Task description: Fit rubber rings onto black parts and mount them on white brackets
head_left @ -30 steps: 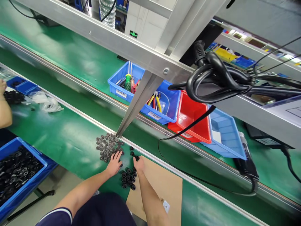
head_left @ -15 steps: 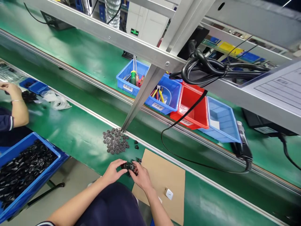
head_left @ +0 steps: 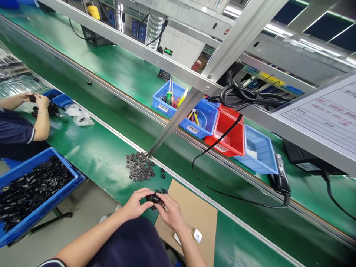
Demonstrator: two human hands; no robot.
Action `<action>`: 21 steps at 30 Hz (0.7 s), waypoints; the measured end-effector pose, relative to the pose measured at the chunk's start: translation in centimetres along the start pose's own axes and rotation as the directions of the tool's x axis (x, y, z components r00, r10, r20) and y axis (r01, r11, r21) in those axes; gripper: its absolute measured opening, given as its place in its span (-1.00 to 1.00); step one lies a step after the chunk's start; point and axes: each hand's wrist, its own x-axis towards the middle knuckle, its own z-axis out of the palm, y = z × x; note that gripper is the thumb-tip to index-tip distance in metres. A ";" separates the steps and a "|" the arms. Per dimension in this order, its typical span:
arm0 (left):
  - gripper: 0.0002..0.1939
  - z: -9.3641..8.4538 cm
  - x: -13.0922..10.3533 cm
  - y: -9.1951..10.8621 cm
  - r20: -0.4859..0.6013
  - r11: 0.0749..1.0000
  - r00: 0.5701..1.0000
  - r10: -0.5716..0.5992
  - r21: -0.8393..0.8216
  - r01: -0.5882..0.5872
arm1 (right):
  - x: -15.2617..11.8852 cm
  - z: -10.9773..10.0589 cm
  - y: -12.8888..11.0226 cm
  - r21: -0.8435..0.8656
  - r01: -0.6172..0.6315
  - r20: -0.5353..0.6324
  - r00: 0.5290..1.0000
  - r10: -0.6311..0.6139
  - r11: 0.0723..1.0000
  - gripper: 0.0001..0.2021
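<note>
Between my two hands is a small black plastic part (head_left: 152, 198), held above the near edge of the green bench. My left hand (head_left: 138, 203) pinches its left end between thumb and fingers. On its right end, the fingers of my right hand (head_left: 170, 212) are closed. Fingers cover much of the part, so its exact kind is unclear. Partly hidden behind my right hand, a few small black pieces (head_left: 165, 191) lie on the bench. Beyond my hands a cluster of small dark round wheel-like parts (head_left: 140, 167) is spread out, with two black pieces (head_left: 162, 173) beside it.
Brown cardboard (head_left: 191, 211) lies at right, bearing a white block (head_left: 197, 235). A blue crate (head_left: 75, 174) of black parts stands at left. A metal post (head_left: 175, 122) rises ahead, before tool bins (head_left: 191, 129) and a red bin (head_left: 222, 148). A co-worker's arm (head_left: 41, 124) is at far left.
The view has shifted, showing more of the co-worker on the left. The black part between my hands has turned, its round face no longer showing. Both hands still hold it.
</note>
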 end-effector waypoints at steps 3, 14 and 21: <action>-0.64 -0.1 -0.4 0.6 0.000 1.000 1.000 -0.016 -0.011 0.016 | 0.0 -0.4 -0.6 0.008 0.016 0.016 1.000 -0.016 1.000 -0.65; -0.64 -1.1 -1.4 2.0 0.042 0.998 0.997 -0.057 -0.018 0.058 | 0.2 -1.2 -3.2 -0.016 0.062 0.080 0.995 -0.060 0.998 -0.63; -0.61 -1.8 -1.6 3.0 0.095 0.993 0.989 -0.111 -0.029 0.114 | 0.3 -1.4 -4.3 -0.061 0.066 0.117 0.991 -0.059 0.996 -0.63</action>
